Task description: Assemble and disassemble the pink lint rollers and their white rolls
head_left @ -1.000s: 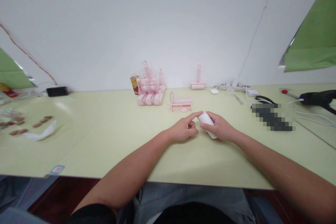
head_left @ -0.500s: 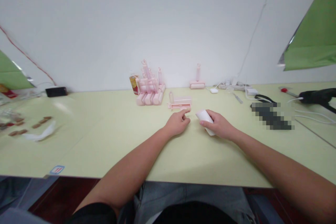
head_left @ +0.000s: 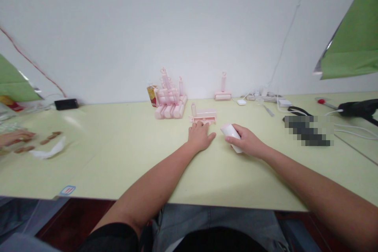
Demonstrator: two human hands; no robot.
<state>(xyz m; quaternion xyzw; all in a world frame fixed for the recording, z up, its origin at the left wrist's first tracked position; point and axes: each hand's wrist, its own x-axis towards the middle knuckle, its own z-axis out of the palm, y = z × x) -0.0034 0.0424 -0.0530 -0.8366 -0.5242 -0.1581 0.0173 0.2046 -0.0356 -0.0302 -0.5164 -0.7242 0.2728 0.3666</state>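
Note:
My right hand (head_left: 247,141) is wrapped around a white lint roller refill (head_left: 231,134), thumb on top, held low above the table and tilted. My left hand (head_left: 199,136) is palm down with its fingers spread, its fingertips at the near edge of an open pink lint roller case (head_left: 208,119). Whether they touch or press on the case I cannot tell. A clear cover (head_left: 206,112) lies just behind the case, and a pale upright handle (head_left: 193,109) stands at its left.
Several pink lint rollers (head_left: 169,111) are stacked by the wall beside a yellow and red bottle (head_left: 152,96). Another lint roller (head_left: 223,95) stands further right. A black glue gun (head_left: 357,109) with cables lies right. At far left, another person's hand (head_left: 17,137) is near brown pieces.
My left hand has turned palm down and its fingers have spread at the case. My right hand stays put with the refill. Another person's hand has come in at the far left.

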